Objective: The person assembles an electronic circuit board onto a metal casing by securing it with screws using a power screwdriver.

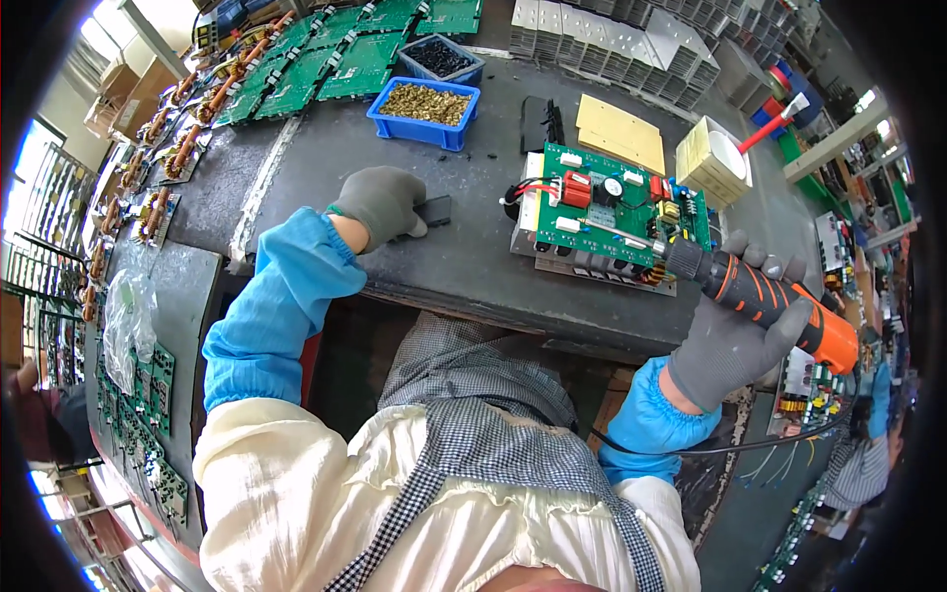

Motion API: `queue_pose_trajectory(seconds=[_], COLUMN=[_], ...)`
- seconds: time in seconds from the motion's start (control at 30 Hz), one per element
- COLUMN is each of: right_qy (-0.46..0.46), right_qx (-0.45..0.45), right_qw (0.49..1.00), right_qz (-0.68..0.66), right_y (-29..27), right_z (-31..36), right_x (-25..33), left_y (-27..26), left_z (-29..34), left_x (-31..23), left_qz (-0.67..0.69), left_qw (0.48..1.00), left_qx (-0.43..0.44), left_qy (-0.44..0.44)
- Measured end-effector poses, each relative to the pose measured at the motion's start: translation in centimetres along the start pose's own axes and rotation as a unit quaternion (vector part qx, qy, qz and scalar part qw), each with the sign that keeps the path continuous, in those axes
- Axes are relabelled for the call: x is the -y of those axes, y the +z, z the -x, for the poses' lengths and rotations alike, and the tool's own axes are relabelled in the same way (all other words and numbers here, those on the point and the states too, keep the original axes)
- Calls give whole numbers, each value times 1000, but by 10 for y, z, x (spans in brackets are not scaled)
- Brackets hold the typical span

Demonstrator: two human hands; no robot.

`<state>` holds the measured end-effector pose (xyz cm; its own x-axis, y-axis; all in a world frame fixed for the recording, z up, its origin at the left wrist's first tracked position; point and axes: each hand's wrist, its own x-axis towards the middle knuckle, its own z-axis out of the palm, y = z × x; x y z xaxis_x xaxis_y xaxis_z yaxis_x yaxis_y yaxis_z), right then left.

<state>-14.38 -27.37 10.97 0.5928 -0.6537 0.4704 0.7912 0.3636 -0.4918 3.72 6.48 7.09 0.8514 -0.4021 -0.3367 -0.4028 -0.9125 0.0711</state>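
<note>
My left hand [383, 207], in a grey glove, is closed on a small flat black piece [434, 210] at the bench top. Its fingertips are partly hidden. My gloved right hand [735, 340] grips an orange and black electric screwdriver [755, 293], lying nearly level with its long bit pointing left over a green circuit board [631, 212]. Whether the bit touches anything there, I cannot tell. The board carries red, white and yellow parts and rests on a metal base. Red and black wires come out at its left side.
Behind stand a blue bin [424, 113] of brass-coloured fasteners and a grey-blue bin [441, 59] of black parts. Green boards [360, 64] lie at the far left, stacked metal parts [612, 44] at the back. A white tub [715, 163] and yellow sheet [619, 133] are beyond the board.
</note>
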Motion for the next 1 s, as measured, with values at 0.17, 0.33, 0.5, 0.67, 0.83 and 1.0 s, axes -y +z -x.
queue_pose_trajectory(seconds=[0.17,0.33,0.5,0.67,0.83,1.0], right_qy=[-7,14,32,40,38,30], right_qx=[-13,2,-2,3,-10,22], right_qw=[1000,1000,999,999,999,999], right_qz=[9,-2,-37,-29,-27,-30], right_y=[4,1,0,-1,1,13], right_z=[-1,-2,-7,-7,-14,-29], right_x=[-2,0,-9,-15,-10,-6], left_y=[10,10,7,-7,-2,-23], left_z=[4,-1,-24,-45,-28,-7], left_x=[11,21,50,20,23,-29], left_qz=[10,144,161,16,222,474], left_qw=[993,978,961,996,972,873], left_qx=[-121,-152,-215,-13,-73,-90], left_qy=[2,-13,-68,-81,-1,65])
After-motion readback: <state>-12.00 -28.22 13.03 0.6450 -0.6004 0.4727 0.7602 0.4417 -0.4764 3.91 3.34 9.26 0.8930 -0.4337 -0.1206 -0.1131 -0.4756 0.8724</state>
